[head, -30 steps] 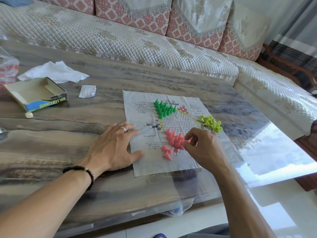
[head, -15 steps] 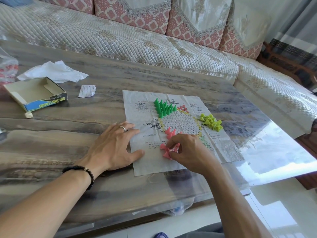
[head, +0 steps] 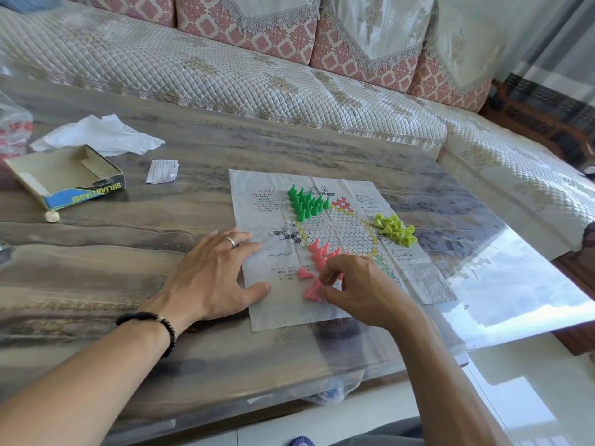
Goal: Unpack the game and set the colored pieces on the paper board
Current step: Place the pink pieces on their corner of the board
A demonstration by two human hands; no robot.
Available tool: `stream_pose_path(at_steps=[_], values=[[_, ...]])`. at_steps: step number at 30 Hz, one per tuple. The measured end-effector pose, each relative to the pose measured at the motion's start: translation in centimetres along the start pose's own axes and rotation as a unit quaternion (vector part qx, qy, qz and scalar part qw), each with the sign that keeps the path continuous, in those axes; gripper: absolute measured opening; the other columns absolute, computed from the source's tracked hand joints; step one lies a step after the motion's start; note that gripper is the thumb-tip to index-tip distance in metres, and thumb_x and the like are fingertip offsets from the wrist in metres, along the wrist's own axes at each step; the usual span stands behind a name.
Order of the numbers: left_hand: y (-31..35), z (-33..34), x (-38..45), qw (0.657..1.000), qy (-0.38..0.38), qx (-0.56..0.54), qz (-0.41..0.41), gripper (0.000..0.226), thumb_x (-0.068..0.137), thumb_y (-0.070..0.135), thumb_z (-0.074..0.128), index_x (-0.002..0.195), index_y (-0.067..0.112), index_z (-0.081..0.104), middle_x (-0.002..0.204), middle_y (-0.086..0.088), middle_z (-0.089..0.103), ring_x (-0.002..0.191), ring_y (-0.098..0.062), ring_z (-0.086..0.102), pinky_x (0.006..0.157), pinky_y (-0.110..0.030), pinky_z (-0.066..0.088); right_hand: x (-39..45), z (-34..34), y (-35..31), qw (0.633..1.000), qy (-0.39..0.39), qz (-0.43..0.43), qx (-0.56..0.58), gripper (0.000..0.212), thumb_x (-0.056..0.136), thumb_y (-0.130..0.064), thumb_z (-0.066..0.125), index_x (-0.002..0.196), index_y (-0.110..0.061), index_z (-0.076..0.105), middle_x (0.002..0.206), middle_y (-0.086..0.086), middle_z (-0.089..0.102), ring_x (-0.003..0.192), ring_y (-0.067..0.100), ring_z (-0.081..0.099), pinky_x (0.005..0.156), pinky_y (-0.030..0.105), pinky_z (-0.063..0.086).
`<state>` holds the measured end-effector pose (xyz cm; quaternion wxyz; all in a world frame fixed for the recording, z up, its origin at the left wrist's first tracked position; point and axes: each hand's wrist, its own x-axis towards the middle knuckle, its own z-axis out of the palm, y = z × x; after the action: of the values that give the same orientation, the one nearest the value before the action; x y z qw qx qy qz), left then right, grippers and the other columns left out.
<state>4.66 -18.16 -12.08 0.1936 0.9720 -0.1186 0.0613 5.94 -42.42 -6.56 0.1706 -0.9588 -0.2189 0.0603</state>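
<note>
Glossy wood-grain table (head: 96, 252), quilted sofa (head: 225, 75) behind; left hand (head: 212, 278) flat, right hand (head: 360, 288) pinching pink pieces (head: 314, 292).

The table (head: 199, 156) is carrying the paper board (head: 283, 310) at centre, an open box (head: 64, 175) sitting far left, a white tissue (head: 103, 133) lying behind it and a folded slip (head: 162, 171) resting between box and board.
</note>
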Motion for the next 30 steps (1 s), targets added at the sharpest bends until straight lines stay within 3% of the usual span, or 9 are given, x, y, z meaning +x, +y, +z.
stream_pose_path(at_steps=[4,10,15,24,30], values=[[0.1,-0.1,0.0,1.0,0.004,0.002,0.0,0.096,0.06,0.08,0.031,0.138,0.027,0.046,0.15,0.006,0.037,0.139,-0.011,0.028,0.117,-0.03,0.014,-0.4,-0.8,0.5,0.998,0.054,0.018,0.029,0.008,0.084,-0.018,0.068,0.076,-0.02,0.066,0.073,-0.009,0.066,0.064,-0.009,0.054,0.059,0.008,0.04],[0.2,-0.3,-0.1,1.0,0.002,0.0,-0.004,0.099,0.058,0.081,0.028,0.141,0.028,0.043,0.152,0.006,0.033,0.142,-0.01,0.02,0.117,-0.029,0.013,-0.5,-1.0,1.0,0.997,0.065,0.05,-0.011,0.016,0.082,-0.011,0.067,0.074,-0.024,0.071,0.068,-0.007,0.066,0.058,0.005,0.057,0.056,0.021,0.047],[0.3,-0.3,0.0,1.0,0.003,0.0,-0.003,0.099,0.059,0.081,0.028,0.14,0.027,0.043,0.152,0.006,0.033,0.142,-0.01,0.02,0.116,-0.028,0.013,-0.1,-0.5,0.6,0.996,0.06,0.053,-0.029,0.01,0.082,-0.01,0.066,0.08,-0.016,0.073,0.07,-0.006,0.067,0.067,0.006,0.061,0.06,0.019,0.05],[0.2,-0.4,-0.2,1.0,-0.003,0.004,-0.002,0.098,0.06,0.081,0.026,0.141,0.028,0.042,0.152,0.007,0.031,0.142,-0.009,0.021,0.118,-0.03,0.012,0.7,-0.2,0.1,0.995,0.07,0.054,-0.054,0.005,0.083,-0.018,0.068,0.079,-0.021,0.069,0.061,-0.012,0.058,0.056,0.0,0.051,0.049,0.011,0.033],[0.2,-0.3,-0.1,1.0,-0.007,0.002,-0.004,0.098,0.06,0.081,0.026,0.142,0.028,0.04,0.153,0.008,0.03,0.143,-0.009,0.019,0.118,-0.03,0.011,0.7,-0.5,-0.2,0.994,0.086,0.057,-0.028,0.01,0.081,-0.012,0.065,0.087,-0.019,0.067,0.061,-0.01,0.057,0.054,0.0,0.051,0.05,0.011,0.04]])
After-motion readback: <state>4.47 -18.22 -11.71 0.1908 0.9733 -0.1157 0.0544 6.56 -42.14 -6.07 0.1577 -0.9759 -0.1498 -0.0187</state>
